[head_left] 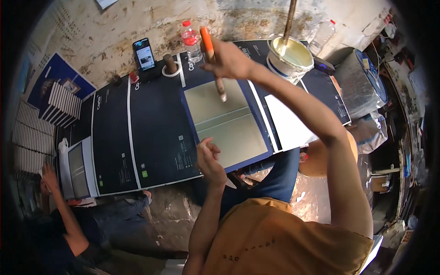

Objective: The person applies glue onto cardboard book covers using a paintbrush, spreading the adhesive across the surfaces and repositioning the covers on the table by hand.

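"What did you have in the hands?"

"I gripped a brush [207, 42] in my right hand [233, 59], at the upper middle of the frame. Its orange end pointed up and its pale tip pointed down over the cover [233, 135]."

"And the left?"

"My left hand [211, 162] was at the cover's lower left, fingers loosely curled, with nothing visible in it. I couldn't tell whether it touched the cover."

"Where was the cover?"

"Mid-frame, flat on the dark tabletop [158, 149], a blue border around its greyish panels."

"What was around it?"

"White paper [289, 123] lay just to its right. At the upper right I saw a bucket [291, 74] of pale liquid with a stick [289, 23] in it. A bottle [191, 46] and a phone [145, 55] stood left of top centre, and a co-worker's hand [50, 178] was at the lower left, near a striped stack [33, 137]."
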A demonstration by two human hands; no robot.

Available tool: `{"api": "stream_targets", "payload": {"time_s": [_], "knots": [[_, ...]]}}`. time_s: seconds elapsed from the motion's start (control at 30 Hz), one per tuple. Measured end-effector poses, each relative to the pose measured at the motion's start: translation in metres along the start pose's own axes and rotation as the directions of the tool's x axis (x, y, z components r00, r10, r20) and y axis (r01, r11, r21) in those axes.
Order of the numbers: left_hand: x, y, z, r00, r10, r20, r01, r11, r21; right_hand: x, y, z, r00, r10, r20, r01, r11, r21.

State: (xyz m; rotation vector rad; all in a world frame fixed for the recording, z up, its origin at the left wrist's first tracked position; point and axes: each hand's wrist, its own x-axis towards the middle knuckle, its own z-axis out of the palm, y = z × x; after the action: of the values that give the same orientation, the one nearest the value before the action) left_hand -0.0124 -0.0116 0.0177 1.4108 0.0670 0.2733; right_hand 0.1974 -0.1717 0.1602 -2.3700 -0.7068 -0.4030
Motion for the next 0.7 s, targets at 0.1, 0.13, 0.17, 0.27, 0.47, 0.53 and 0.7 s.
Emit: {"api": "stream_targets", "payload": {"time_s": [0.1,0.13,0.17,0.27,0.47,0.53,0.7], "knots": [[-0.002,0.004,-0.001,1.000,0.026,0.006,-0.026,0.997,0.074,-0.021,-0.002,0.043,0.998,-0.019,-0.057,0.032,0.974,0.226],[-0.003,0.006,0.000,0.998,0.054,0.011,-0.055,0.986,0.154,-0.033,0.008,0.051,0.994,0.003,-0.111,0.013,0.989,0.148],[-0.004,0.006,-0.001,0.997,0.081,0.012,-0.082,0.969,0.235,-0.041,0.012,0.051,0.984,0.060,-0.165,-0.013,0.962,0.271],[-0.006,0.003,-0.004,0.995,0.102,-0.010,-0.097,0.967,0.235,-0.068,0.031,0.010,0.895,0.446,0.027,-0.444,0.883,0.152],[-0.005,-0.004,-0.006,0.994,0.097,-0.047,-0.094,0.994,0.058,-0.131,0.010,-0.037,0.747,0.641,-0.179,-0.368,0.622,0.691],[-0.006,-0.008,-0.007,0.995,0.067,-0.078,-0.076,0.991,-0.112,-0.143,-0.024,-0.022,0.738,0.617,-0.272,-0.327,0.681,0.655],[-0.008,-0.020,-0.007,0.961,0.161,-0.227,-0.191,0.975,-0.117,-0.169,-0.084,0.047,0.755,0.641,-0.136,-0.577,0.748,0.328]]}}
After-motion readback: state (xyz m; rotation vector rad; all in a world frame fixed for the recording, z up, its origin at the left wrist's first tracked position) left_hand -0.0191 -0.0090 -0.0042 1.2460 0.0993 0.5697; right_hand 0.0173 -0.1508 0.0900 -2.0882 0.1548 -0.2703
